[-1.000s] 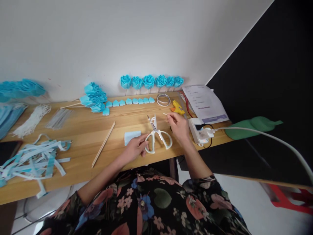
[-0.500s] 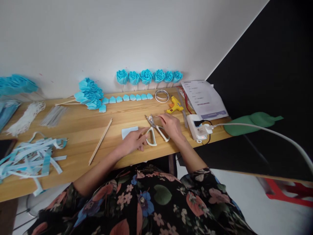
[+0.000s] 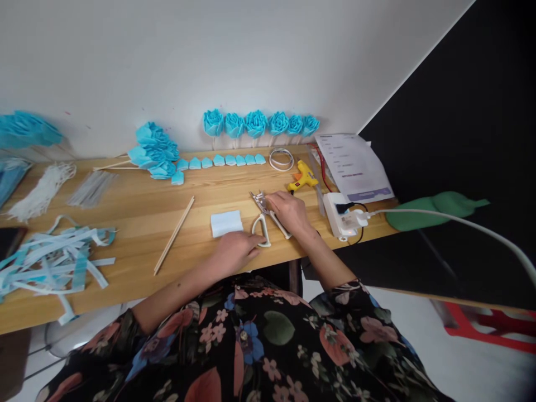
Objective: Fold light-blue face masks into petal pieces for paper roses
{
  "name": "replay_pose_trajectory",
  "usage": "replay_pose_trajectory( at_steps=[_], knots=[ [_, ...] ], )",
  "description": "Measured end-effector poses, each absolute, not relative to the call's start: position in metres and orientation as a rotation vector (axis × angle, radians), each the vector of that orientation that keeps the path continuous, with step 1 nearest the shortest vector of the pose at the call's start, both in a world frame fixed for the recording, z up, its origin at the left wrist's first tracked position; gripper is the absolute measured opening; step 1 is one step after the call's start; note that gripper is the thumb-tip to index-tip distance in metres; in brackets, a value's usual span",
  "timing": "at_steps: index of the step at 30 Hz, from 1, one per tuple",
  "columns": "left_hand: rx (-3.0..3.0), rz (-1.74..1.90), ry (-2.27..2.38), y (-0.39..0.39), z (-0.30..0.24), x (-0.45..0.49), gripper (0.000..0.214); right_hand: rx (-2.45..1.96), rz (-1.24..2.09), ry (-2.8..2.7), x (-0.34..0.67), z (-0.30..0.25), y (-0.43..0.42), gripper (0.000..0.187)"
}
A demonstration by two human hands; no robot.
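Note:
A pair of scissors with white loop handles lies on the wooden table, its blades parted. My left hand has its fingertips closed at the lower end of the left handle loop. Across the right handle lies my right hand, its fingers pinched together beside the blades; what they hold, if anything, is hidden. Small whitish bits show at the blades. Just left of the scissors is a flat light-blue fabric piece.
Several blue fabric roses stand along the wall, behind a row of folded blue petals. A yellow glue gun and a power strip are at right. Wooden sticks and cut strips lie at left.
My left hand has moved off the light-blue piece and down to the lower end of the handle loop. My right hand has shifted slightly nearer the blades. The view has tilted slightly.

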State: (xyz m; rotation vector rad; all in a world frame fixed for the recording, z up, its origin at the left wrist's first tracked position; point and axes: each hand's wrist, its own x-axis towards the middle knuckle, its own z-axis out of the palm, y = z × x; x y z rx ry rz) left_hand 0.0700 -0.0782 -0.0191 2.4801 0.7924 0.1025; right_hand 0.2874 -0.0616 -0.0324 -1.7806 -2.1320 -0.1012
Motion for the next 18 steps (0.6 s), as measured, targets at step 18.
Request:
replay_pose_trajectory(
  at_steps=[18],
  knots=[
    [2.488, 0.145, 0.826, -0.08, -0.029, 0.072, 0.028, -1.769, -0.121, -2.291, 0.286, -0.033, -0.059, 0.017]
  ],
)
